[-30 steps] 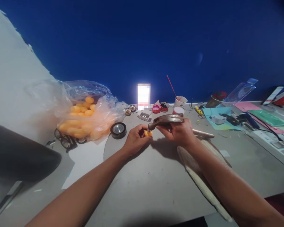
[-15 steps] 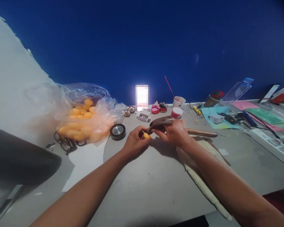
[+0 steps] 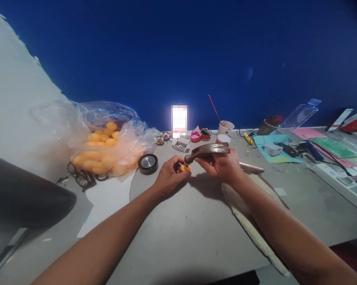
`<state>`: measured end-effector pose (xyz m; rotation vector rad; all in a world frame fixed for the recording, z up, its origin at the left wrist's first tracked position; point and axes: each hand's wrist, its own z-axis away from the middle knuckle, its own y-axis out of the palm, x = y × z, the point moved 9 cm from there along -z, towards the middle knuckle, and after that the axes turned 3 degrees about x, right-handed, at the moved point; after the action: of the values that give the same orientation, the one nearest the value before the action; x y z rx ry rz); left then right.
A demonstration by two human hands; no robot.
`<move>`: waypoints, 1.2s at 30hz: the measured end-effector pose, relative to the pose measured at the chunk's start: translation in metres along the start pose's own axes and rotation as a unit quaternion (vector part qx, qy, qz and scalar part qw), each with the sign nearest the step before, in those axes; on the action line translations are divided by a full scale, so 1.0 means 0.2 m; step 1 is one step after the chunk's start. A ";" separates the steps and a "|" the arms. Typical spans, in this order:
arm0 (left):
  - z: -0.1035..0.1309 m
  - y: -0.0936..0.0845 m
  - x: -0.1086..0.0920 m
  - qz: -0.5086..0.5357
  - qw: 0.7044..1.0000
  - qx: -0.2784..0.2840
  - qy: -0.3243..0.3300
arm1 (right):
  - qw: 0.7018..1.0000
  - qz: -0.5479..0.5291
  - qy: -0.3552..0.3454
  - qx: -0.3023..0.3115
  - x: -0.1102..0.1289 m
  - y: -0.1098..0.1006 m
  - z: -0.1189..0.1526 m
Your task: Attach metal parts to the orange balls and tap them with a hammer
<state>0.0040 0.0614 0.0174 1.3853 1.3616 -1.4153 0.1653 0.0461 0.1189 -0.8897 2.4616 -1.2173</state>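
Note:
A small yellow-orange piece (image 3: 186, 168) with a dark spot on top is held between the fingers of my left hand (image 3: 170, 174), low over the grey table (image 3: 178, 233). My right hand (image 3: 224, 168) is closed around a claw hammer (image 3: 209, 149) near its head, and the wooden handle sticks out to the right. The hammer's face is right at the top of the yellow-orange piece; whether they touch is unclear. Left of my left hand lies a round black object with a silver centre (image 3: 148, 163).
A clear plastic bag (image 3: 107, 109) of orange balls stands at the left, with black glasses (image 3: 82, 178) before it. Along the wall are a small box (image 3: 181, 145), red containers (image 3: 195, 136) and a white cup (image 3: 225, 127). A cloth strip (image 3: 255, 229) lies under my right forearm.
The hammer has turned in my right hand, its claw end shifting right and its handle showing less. The top of the yellow-orange piece now shows a dark spot.

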 end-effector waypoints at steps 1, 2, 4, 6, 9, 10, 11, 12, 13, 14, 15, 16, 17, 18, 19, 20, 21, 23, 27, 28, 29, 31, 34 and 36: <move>0.00 0.00 0.00 0.000 1.000 0.000 -0.003 | 1.000 0.003 0.000 0.016 0.00 0.01 0.00; 0.00 0.00 0.01 0.000 1.000 0.000 -0.006 | 0.999 0.003 -0.003 0.033 0.01 0.03 0.00; 0.00 0.00 0.01 -0.004 1.000 0.000 -0.010 | 0.999 0.000 -0.008 0.042 0.01 0.04 0.00; 0.00 0.00 0.00 -0.008 1.000 -0.001 -0.010 | 1.000 -0.008 -0.011 0.016 0.01 0.01 -0.01; 0.00 -0.01 -0.01 -0.010 1.000 -0.005 -0.011 | 1.000 -0.011 -0.017 -0.010 0.02 -0.02 -0.01; 0.00 -0.01 -0.01 -0.009 1.000 -0.004 -0.013 | 1.000 -0.009 -0.020 -0.002 0.03 -0.01 -0.01; 0.00 -0.01 -0.01 -0.007 1.000 -0.002 -0.016 | 1.000 -0.007 -0.025 0.010 0.03 0.00 -0.01; 0.00 -0.01 -0.01 -0.007 1.000 0.000 -0.017 | 0.999 -0.004 -0.030 0.018 0.04 0.00 0.00; 0.00 -0.01 -0.02 -0.010 1.000 0.003 -0.017 | 0.999 -0.002 -0.033 0.021 0.04 0.01 0.00; 0.00 0.00 -0.02 -0.017 1.000 0.006 -0.014 | 0.999 0.000 -0.032 0.015 0.04 0.00 0.00; 0.00 -0.01 -0.02 -0.028 1.000 0.007 -0.005 | 1.000 0.000 -0.030 0.005 0.04 -0.01 -0.01; -0.01 -0.01 -0.03 -0.042 0.999 0.006 0.008 | 1.000 -0.002 -0.027 -0.005 0.04 -0.02 -0.01; -0.01 -0.01 -0.04 -0.057 0.998 0.004 0.023 | 1.000 -0.005 -0.024 -0.012 0.04 -0.03 -0.01; -0.01 -0.01 -0.05 -0.070 0.997 0.002 0.037 | 1.000 -0.007 -0.023 -0.011 0.03 -0.03 -0.01; -0.01 -0.01 -0.06 -0.079 0.996 0.002 0.049 | 1.000 -0.009 -0.025 -0.002 0.04 -0.02 -0.01; -0.01 -0.01 -0.06 -0.083 0.995 0.002 0.056 | 1.000 -0.009 -0.027 0.009 0.04 0.00 0.00; -0.01 -0.01 -0.06 -0.082 0.995 0.003 0.059 | 0.999 -0.007 -0.028 0.017 0.04 0.01 0.00; 0.00 -0.01 -0.04 -0.073 0.996 0.005 0.050 | 1.000 -0.002 -0.022 0.016 0.03 0.01 0.00; 0.00 0.00 0.00 -0.052 0.998 0.006 0.020 | 1.000 -0.007 -0.006 -0.011 0.01 -0.03 0.00; 0.00 0.00 0.00 -0.047 0.999 0.009 0.018 | 1.000 -0.009 -0.009 -0.004 0.02 -0.02 0.00; 0.00 0.00 0.01 -0.040 0.999 0.013 0.019 | 1.000 -0.008 -0.014 0.008 0.03 -0.01 0.00; -0.01 0.01 0.01 -0.027 0.999 0.017 0.021 | 0.999 -0.003 -0.025 0.031 0.04 0.02 0.00; -0.01 0.01 0.01 -0.034 0.999 0.015 0.019 | 0.999 -0.009 -0.028 0.017 0.04 0.00 0.00; -0.01 0.00 0.00 -0.053 0.998 0.010 0.020 | 0.999 -0.023 -0.025 -0.002 0.04 -0.02 0.00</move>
<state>0.0050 0.0627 0.0165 1.3797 1.4686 -1.4806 0.1599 0.0396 0.1221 -0.9706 2.4179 -1.1899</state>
